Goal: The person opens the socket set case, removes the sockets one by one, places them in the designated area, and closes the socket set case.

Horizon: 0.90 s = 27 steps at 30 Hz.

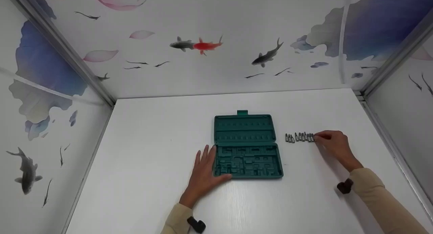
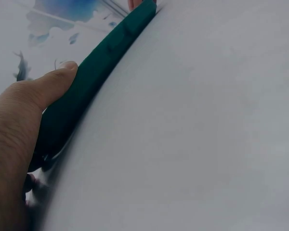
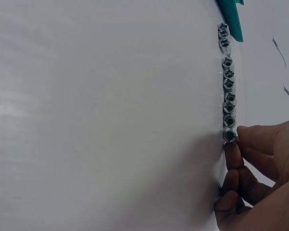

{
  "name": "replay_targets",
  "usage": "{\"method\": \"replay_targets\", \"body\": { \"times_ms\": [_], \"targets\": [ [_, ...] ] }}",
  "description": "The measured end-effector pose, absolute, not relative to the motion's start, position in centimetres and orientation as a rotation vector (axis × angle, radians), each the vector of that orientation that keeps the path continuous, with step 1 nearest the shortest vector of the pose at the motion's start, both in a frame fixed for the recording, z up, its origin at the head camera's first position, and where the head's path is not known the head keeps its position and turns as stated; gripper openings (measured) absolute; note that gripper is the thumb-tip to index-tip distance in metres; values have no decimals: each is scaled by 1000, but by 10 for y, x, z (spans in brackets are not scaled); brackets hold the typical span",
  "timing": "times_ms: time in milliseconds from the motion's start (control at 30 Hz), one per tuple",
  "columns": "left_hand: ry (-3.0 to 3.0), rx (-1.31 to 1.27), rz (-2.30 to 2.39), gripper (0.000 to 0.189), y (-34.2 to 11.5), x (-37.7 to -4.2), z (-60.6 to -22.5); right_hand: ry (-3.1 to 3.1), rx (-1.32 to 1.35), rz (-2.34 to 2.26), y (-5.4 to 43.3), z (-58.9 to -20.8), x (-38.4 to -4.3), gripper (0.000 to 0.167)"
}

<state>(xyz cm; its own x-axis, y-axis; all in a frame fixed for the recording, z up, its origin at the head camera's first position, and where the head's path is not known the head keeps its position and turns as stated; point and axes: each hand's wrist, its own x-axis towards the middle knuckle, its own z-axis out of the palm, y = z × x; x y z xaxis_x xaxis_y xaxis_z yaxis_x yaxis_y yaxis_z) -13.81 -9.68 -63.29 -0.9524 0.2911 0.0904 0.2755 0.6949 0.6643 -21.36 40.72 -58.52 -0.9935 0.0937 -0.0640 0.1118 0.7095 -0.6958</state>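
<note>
An opened green plastic socket case [image 1: 248,178] lies on the white table, its moulded lower tray nearer me and its lid folded back. My left hand [image 1: 204,176] rests at the case's front left corner, fingers spread straight along the left side and thumb on the front rim. To the right of the case stands a row of small silver sockets [image 1: 299,137], with a gap partway along it. My right hand [image 1: 336,146] pinches the socket [image 3: 229,135] at the row's right end between thumb and forefinger. The other fingers of that hand are curled near the tabletop.
White panels printed with fish, petals and blue patches enclose the table [image 1: 152,142] at the back and sides. Metal edge strips [image 1: 389,135] run along the side panels. A green latch [image 1: 242,112] sticks out from the lid's far edge.
</note>
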Motion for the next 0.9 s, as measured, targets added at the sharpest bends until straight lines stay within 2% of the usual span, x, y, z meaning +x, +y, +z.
{"method": "replay_targets", "body": {
  "times_ms": [267, 567, 900],
  "targets": [
    [2852, 424, 1116, 128, -95, -138, -632, 2918, 163, -1194, 402, -577, -214, 33],
    [2878, 482, 1088, 129, -97, -140, -629, 2985, -144, -1213, 377, -570, -222, 32],
    [2881, 542, 1067, 130, -98, -140, -630, 2835, -280, -1226, 342, -573, -244, 35]
  ]
}}
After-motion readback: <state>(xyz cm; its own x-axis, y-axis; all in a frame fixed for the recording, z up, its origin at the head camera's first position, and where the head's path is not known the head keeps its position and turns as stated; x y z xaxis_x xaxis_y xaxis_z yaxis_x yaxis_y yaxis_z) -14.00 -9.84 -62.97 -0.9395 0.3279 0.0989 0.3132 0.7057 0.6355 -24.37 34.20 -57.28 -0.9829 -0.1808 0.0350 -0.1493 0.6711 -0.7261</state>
